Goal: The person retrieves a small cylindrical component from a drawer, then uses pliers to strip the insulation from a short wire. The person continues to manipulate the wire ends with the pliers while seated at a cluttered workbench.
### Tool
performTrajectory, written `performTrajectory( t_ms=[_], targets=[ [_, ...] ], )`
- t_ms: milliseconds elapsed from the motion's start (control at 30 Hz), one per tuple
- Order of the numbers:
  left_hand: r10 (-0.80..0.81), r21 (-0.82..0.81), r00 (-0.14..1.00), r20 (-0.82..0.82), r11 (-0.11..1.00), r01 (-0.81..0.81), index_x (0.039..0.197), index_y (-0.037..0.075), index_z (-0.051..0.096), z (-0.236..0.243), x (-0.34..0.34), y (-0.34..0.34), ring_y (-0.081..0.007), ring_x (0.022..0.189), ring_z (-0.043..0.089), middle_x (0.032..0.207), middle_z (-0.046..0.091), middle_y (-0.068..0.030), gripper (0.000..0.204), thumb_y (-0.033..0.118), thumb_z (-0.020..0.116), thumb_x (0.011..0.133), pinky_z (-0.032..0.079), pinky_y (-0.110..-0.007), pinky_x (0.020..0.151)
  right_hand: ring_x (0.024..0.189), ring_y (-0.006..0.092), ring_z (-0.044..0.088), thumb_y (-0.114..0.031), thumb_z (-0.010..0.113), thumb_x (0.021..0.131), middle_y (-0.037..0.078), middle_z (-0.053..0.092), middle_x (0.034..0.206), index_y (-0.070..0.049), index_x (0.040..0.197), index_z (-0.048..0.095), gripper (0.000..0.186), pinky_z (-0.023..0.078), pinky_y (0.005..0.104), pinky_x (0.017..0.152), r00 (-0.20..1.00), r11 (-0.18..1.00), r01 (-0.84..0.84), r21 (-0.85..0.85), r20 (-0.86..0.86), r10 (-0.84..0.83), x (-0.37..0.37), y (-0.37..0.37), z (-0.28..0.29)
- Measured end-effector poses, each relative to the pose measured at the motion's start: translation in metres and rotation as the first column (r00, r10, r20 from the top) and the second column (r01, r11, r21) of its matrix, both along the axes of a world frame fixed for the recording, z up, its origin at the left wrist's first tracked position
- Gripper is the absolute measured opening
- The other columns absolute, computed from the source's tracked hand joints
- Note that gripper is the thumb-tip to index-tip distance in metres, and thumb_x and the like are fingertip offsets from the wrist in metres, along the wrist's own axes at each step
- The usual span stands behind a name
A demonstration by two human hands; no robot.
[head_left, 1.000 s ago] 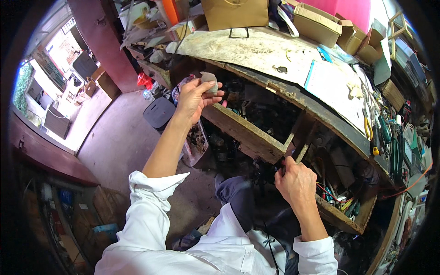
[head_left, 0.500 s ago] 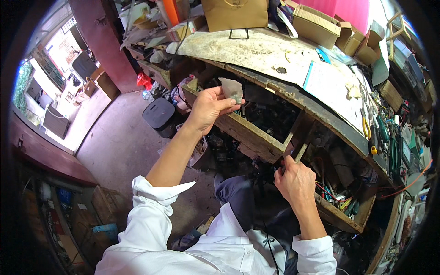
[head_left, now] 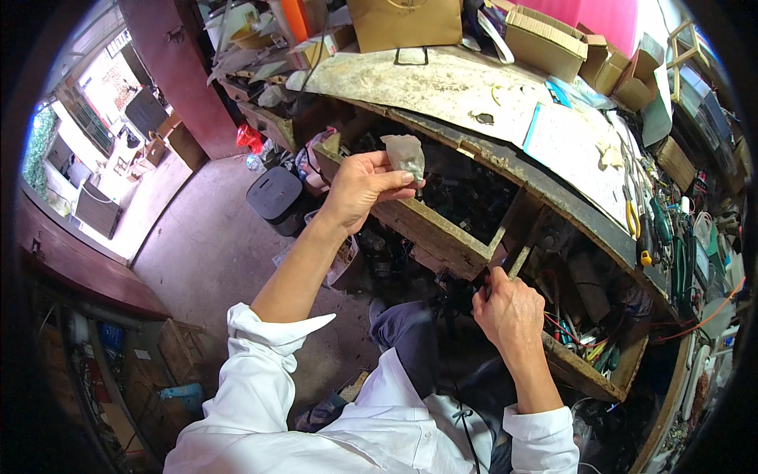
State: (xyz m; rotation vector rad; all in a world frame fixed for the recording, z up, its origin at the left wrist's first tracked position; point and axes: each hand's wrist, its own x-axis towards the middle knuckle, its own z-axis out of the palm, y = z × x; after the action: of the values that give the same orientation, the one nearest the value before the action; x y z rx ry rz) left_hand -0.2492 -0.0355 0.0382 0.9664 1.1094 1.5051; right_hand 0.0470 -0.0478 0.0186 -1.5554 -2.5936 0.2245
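Observation:
Over the open left drawer [head_left: 442,233] of the worn desk, my left hand [head_left: 369,186] pinches a small translucent bag [head_left: 404,148] with small items showing faintly inside. The drawer holds a dark jumble I cannot make out. My right hand [head_left: 509,312] is closed on the edge of the right drawer [head_left: 584,371], near its left end; its fingertips are partly hidden. That drawer contains tools and a red cable.
The stained desktop [head_left: 355,79] bears cardboard boxes [head_left: 541,43], a paper bag [head_left: 407,24] and a sheet [head_left: 553,138]. Tools [head_left: 663,237] crowd its right end. A black bin [head_left: 272,197] stands on the floor [head_left: 193,245], left of the drawers, near a doorway [head_left: 118,158].
My left hand has come right and down with the bag, over the left drawer, and has barely moved in the last half second. My right hand stays on the drawer edge.

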Motion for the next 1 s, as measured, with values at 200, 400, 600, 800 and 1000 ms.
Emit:
performTrajectory(
  t_ms=[200, 400, 600, 800, 1000],
  targets=[
    [0.188, 0.045, 0.968, -0.168, 0.982, -0.183, 0.116, -0.003, 0.063, -0.013, -0.052, 0.034, -0.0181, 0.082, 0.074, 0.098, 0.073, -0.0115, 0.024, 0.001, 0.068, 0.092, 0.063, -0.027, 0.071, 0.072, 0.0401, 0.070, -0.027, 0.069, 0.088, 0.024, 0.068, 0.080, -0.001, 0.094, 0.062, 0.028, 0.057, 0.0486, 0.066, 1.000, 1.000, 0.016, 0.002, -0.008, -0.015, 0.000, 0.000, 0.001],
    [0.324, 0.007, 0.919, -0.223, 0.944, -0.331, 0.113, -0.004, 0.066, -0.017, -0.096, 0.068, -0.0167, 0.074, 0.072, 0.096, 0.072, -0.0103, 0.020, 0.007, 0.065, 0.096, 0.061, -0.025, 0.064, 0.070, 0.0414, 0.069, -0.024, 0.069, 0.085, 0.024, 0.067, 0.074, -0.002, 0.089, 0.062, 0.024, 0.056, 0.0493, 0.064, 0.999, 0.999, 0.004, 0.040, -0.054, -0.002, 0.000, 0.000, 0.000],
    [0.292, -0.003, 0.581, -0.759, 0.892, -0.452, 0.097, 0.004, 0.075, -0.031, -0.115, 0.092, -0.0206, 0.073, 0.072, 0.091, 0.073, -0.0135, 0.020, 0.021, 0.070, 0.089, 0.057, -0.035, 0.063, 0.069, 0.0430, 0.067, -0.023, 0.069, 0.083, 0.025, 0.066, 0.072, -0.002, 0.086, 0.060, 0.023, 0.055, 0.0503, 0.064, 0.997, 1.000, 0.009, 0.017, -0.079, -0.008, 0.000, 0.001, 0.001],
    [0.180, 0.034, 0.241, -0.954, 0.860, -0.510, 0.095, 0.004, 0.074, -0.038, -0.116, 0.109, -0.0466, 0.098, 0.068, 0.093, 0.071, -0.0280, 0.029, 0.026, 0.069, 0.078, 0.054, -0.051, 0.085, 0.069, 0.0408, 0.068, -0.024, 0.070, 0.084, 0.024, 0.065, 0.073, -0.001, 0.087, 0.060, 0.025, 0.056, 0.0491, 0.064, 0.999, 1.000, 0.005, -0.010, -0.050, -0.006, 0.000, 0.003, 0.004],
    [0.399, 0.276, 0.110, -0.910, 0.783, -0.558, 0.080, -0.009, 0.063, -0.040, -0.088, 0.104, -0.0456, 0.084, 0.068, 0.081, 0.065, -0.0334, 0.029, 0.019, 0.068, 0.077, 0.052, -0.047, 0.076, 0.071, 0.0392, 0.069, -0.026, 0.071, 0.085, 0.024, 0.066, 0.076, -0.001, 0.088, 0.061, 0.027, 0.057, 0.0484, 0.064, 1.000, 0.999, 0.011, -0.037, -0.024, -0.012, -0.002, 0.004, 0.007]
  ],
)
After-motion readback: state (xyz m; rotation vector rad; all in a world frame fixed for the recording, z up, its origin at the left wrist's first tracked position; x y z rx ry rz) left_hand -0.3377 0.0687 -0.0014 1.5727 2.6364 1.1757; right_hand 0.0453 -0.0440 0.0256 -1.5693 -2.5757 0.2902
